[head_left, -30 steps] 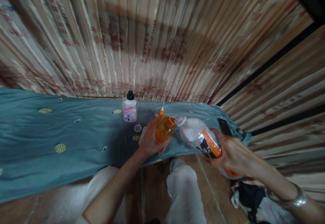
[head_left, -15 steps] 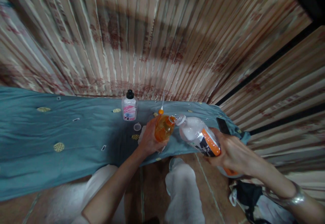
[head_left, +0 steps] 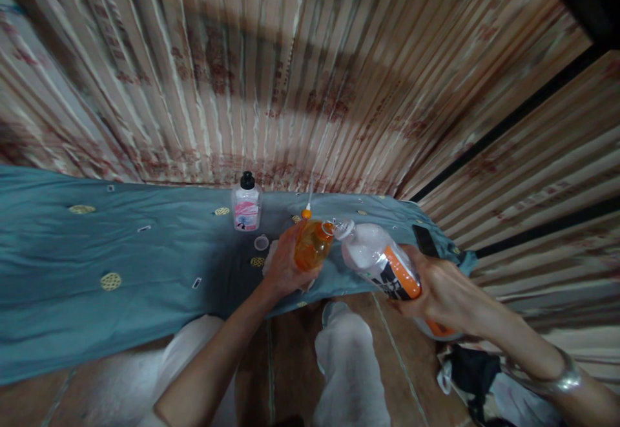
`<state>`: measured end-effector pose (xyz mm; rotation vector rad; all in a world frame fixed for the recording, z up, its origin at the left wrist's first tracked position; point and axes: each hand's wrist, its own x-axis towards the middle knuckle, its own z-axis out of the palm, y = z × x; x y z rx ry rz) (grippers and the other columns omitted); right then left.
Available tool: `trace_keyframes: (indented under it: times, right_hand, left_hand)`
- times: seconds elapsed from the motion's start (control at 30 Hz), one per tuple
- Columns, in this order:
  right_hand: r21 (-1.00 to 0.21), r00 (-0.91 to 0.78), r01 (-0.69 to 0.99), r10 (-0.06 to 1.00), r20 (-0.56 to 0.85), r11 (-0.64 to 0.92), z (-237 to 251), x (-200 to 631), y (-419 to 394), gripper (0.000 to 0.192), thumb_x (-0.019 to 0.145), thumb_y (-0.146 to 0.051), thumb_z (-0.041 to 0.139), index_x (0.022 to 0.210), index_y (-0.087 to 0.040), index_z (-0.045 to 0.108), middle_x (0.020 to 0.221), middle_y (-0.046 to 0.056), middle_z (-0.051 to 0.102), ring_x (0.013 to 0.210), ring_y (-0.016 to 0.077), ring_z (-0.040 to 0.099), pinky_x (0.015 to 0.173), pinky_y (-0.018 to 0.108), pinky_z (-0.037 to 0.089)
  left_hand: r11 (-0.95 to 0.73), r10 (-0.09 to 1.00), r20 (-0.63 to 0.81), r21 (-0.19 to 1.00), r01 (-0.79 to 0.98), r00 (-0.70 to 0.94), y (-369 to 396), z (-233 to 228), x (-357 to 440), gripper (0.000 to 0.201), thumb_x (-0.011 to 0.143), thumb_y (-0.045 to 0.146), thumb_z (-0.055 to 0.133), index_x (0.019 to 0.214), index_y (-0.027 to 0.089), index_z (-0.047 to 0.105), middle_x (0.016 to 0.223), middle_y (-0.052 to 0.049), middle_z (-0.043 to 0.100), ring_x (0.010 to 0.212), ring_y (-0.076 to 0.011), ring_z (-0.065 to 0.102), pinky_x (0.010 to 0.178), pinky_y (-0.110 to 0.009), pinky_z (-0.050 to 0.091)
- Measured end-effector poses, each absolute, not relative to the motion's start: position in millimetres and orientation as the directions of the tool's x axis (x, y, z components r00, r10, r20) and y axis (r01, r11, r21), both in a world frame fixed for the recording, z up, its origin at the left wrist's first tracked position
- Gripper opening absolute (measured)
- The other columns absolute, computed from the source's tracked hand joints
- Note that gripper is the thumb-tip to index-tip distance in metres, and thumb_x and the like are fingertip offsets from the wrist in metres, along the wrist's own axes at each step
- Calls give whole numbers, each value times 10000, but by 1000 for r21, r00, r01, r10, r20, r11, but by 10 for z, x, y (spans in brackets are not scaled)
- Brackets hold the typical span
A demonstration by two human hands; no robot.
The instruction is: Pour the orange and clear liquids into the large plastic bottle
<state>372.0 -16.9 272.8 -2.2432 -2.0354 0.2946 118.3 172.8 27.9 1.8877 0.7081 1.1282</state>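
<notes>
My left hand (head_left: 283,262) is wrapped round a small orange translucent bottle (head_left: 311,246), tilted so its open mouth faces right. Closed round the body of a large clear plastic bottle (head_left: 371,249) with an orange and black label is my right hand (head_left: 433,288). The large bottle lies tipped to the left, its neck meeting the mouth of the orange one. Whether liquid is flowing cannot be made out. Just behind the orange bottle lies an orange spray top (head_left: 307,212) with a thin tube. A clear round cap (head_left: 261,242) rests left of my left hand.
A clear bottle with a black cap and pink label (head_left: 247,204) stands on the teal patterned cloth (head_left: 159,252). A dark phone-like object (head_left: 425,241) lies near the right end. Pleated curtains (head_left: 271,78) hang behind, and a bundle of fabric (head_left: 477,375) is low on the right.
</notes>
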Motion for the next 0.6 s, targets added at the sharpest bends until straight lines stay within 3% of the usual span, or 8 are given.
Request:
trace_keyframes:
  times: [0.37,0.6]
  right_hand:
    - [-224,98,967,990,-99,-118,2732,3676,-148,333,775,-392,796,1073,-310,672,791,-26,845,655,266,821,649,346,587]
    - [-261,100,957,989,-109,-125,2736,3667,-138,323,779,-406,787,1053,-320,640,795,-29,833,650,256,792,654,352,575]
  left_hand:
    - [-540,771,480,841,31,419,1714,235,1193,1207,789,242,1095,1875,383,587,1760,-168,800,1664,-485,765,1471,-785,612]
    - [-531,776,460,846,54,432,1730,253,1176,1156,793,300,1094,1847,302,620,1766,-194,789,1675,-492,758,1474,-781,607]
